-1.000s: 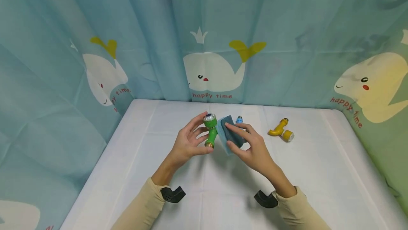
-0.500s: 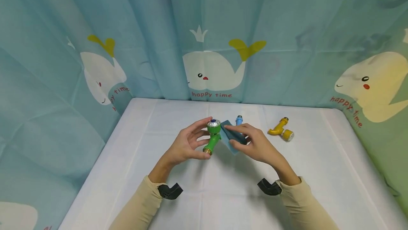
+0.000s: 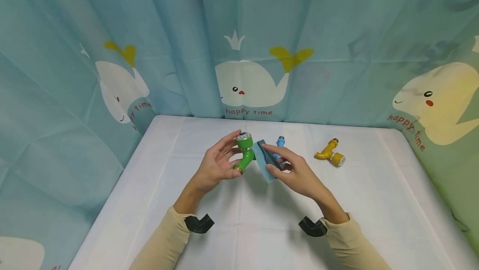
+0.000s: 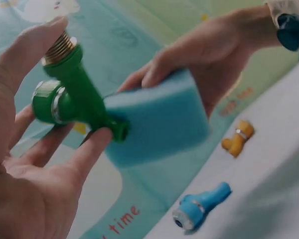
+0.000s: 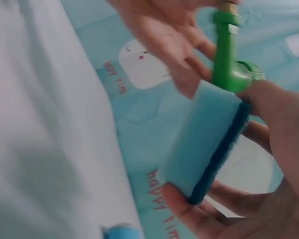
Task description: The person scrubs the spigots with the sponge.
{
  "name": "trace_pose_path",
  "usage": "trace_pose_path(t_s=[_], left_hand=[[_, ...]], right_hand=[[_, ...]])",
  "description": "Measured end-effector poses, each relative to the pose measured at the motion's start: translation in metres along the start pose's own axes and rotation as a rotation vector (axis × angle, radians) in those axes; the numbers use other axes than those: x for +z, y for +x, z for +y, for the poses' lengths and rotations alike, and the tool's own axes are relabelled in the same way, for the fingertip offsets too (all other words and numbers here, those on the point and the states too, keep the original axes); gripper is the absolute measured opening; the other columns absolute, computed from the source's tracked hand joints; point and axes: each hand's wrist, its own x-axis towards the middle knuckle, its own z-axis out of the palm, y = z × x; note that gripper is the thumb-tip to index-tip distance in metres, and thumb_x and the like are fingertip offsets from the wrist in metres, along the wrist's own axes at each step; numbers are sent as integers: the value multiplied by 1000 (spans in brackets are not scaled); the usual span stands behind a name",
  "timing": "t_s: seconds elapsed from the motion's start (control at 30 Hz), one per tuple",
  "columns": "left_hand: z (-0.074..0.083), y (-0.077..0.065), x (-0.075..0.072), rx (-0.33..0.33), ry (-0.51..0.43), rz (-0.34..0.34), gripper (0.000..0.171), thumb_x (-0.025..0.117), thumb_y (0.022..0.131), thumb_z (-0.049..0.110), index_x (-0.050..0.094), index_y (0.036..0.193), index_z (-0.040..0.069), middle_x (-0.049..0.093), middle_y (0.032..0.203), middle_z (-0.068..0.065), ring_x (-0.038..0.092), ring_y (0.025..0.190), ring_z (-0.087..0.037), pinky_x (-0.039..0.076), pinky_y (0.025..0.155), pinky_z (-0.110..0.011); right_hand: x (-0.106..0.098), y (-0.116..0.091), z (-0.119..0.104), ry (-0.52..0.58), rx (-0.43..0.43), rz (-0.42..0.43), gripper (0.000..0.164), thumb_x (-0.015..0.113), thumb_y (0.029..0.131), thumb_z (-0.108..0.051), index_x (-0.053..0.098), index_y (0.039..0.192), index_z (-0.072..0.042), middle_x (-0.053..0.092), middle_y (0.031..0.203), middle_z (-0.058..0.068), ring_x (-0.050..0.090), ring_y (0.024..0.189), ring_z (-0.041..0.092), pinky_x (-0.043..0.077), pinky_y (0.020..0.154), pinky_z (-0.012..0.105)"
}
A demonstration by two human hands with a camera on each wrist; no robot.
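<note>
A green tap [image 3: 245, 153] with a silver-capped knob and brass threaded end is held above the table in my left hand [image 3: 215, 163]. The thumb presses the threaded end and the fingers support the knob and spout, as the left wrist view shows of the tap [image 4: 79, 89]. My right hand [image 3: 295, 171] pinches a light blue sponge [image 3: 263, 164] with a dark scouring side. In the left wrist view the sponge's soft face [image 4: 157, 122] lies right at the tap's spout. The scouring layer [image 5: 222, 152] faces the right palm.
A blue tap [image 3: 280, 142] lies on the white table [image 3: 239, 236] behind the right hand, partly hidden by it. To the right lies a yellow tap [image 3: 330, 153]. A whale-print curtain [image 3: 179, 54] closes off the back and sides.
The green tap dips toward me, then rises and shifts slightly left, its lower end swinging left. The sponge tilts and moves with it, staying beside the spout. Both hands keep their holds.
</note>
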Motion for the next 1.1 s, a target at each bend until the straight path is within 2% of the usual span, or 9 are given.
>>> trace_pose_path(t_s=[0.13, 0.2, 0.3, 0.4, 0.5, 0.6, 0.77, 0.9, 1.1], left_hand=[[-2, 2, 2, 21, -32, 87, 107, 95, 73, 9, 32, 159, 3, 43, 149, -18, 51, 125, -29, 53, 101, -33], [-2, 3, 4, 32, -35, 122, 107, 96, 72, 10, 32, 158, 4, 43, 149, -18, 52, 125, -30, 52, 102, -34], [0, 5, 7, 40, -28, 156, 108, 97, 71, 15, 33, 158, 7, 42, 150, -19, 53, 125, -31, 53, 100, -33], [1, 5, 9, 34, -15, 172, 108, 97, 71, 19, 34, 158, 8, 42, 150, -19, 54, 124, -31, 55, 97, -32], [0, 4, 9, 28, 16, 174, 106, 97, 71, 17, 35, 157, 7, 42, 149, -20, 54, 123, -30, 54, 100, -35], [-1, 3, 6, 34, 108, 153, 102, 95, 73, 15, 37, 157, 6, 43, 150, -19, 53, 125, -31, 52, 103, -39], [0, 2, 7, 25, 139, 121, 100, 94, 75, 18, 37, 157, 4, 47, 146, -19, 57, 121, -30, 54, 101, -37], [2, 1, 10, 2, 103, 125, 100, 94, 76, 16, 37, 156, 2, 48, 143, -18, 59, 119, -28, 55, 99, -36], [1, 1, 9, -28, 150, 129, 95, 91, 79, 12, 37, 157, 4, 47, 147, -19, 60, 118, -27, 54, 99, -35]], right_hand=[[10, 0, 1, 84, 46, 81, 59, 70, 100, -18, 46, 153, -30, 54, 143, 15, 65, 104, 27, 58, 88, 40], [17, 2, 0, 165, 42, 133, 65, 69, 100, -13, 42, 156, -32, 52, 143, 16, 64, 107, 31, 57, 90, 44], [28, 6, 0, 257, 11, 148, 72, 67, 100, -9, 34, 160, -32, 47, 146, 16, 64, 113, 34, 57, 92, 46], [38, 10, 1, 262, -7, 159, 73, 68, 100, -9, 33, 160, -30, 45, 144, 18, 64, 115, 35, 57, 94, 46], [39, 10, 0, 225, -44, 229, 72, 70, 98, -5, 37, 159, -26, 46, 143, 16, 64, 114, 32, 56, 95, 45], [31, 11, -9, 90, -175, 298, 70, 75, 92, -3, 48, 154, -22, 49, 143, 13, 62, 113, 28, 57, 91, 44], [17, 15, -19, -307, -412, 333, 64, 85, 83, -7, 63, 143, -20, 47, 144, 22, 58, 114, 35, 57, 86, 50], [14, 15, -14, -391, -440, 378, 65, 87, 80, -5, 66, 140, -20, 46, 143, 28, 53, 121, 42, 55, 90, 56], [17, 9, -12, -542, -530, 323, 61, 85, 84, -8, 67, 138, -28, 46, 145, 25, 49, 118, 44, 57, 84, 57]])
